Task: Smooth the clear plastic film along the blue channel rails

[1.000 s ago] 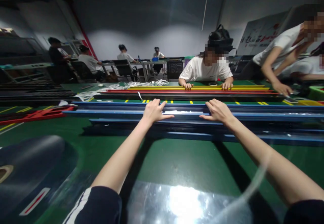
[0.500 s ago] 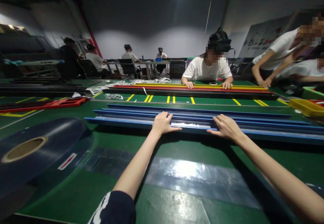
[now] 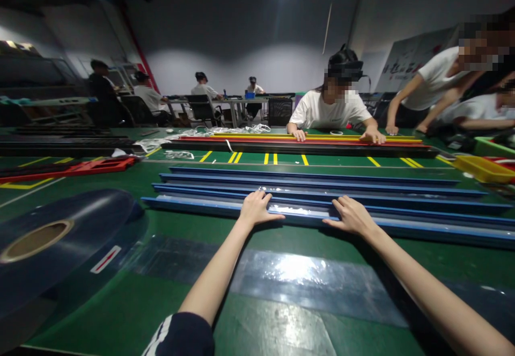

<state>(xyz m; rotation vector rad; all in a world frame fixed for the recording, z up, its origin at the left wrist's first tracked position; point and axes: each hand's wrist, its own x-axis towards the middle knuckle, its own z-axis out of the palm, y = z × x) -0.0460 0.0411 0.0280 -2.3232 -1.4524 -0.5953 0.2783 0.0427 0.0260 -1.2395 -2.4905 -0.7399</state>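
My left hand (image 3: 256, 209) and my right hand (image 3: 352, 216) grip the nearest long blue channel strip (image 3: 193, 206), one on each side of its middle. The thumbs lie along its near side, pointing toward each other, and the fingers curl over the far side, partly hidden. Shiny clear material shows inside the channel between the hands. Several more blue channel strips (image 3: 410, 178) lie roughly parallel just beyond. Closer to me, a flat strip of clear film (image 3: 322, 289) rests on the green table (image 3: 217, 340).
On the left lies a big roll of clear film (image 3: 104, 211) with a cardboard core. Red, yellow and black strips (image 3: 249, 145) lie farther back, under the hands of a person (image 3: 330, 111) opposite. A red frame (image 3: 96, 167) sits left, a yellow tray (image 3: 483, 169) right.
Both my hands have moved slightly toward me with the nearest blue strip, and gaps between the blue strips have widened. The opposite person's hand at right has shifted outward.
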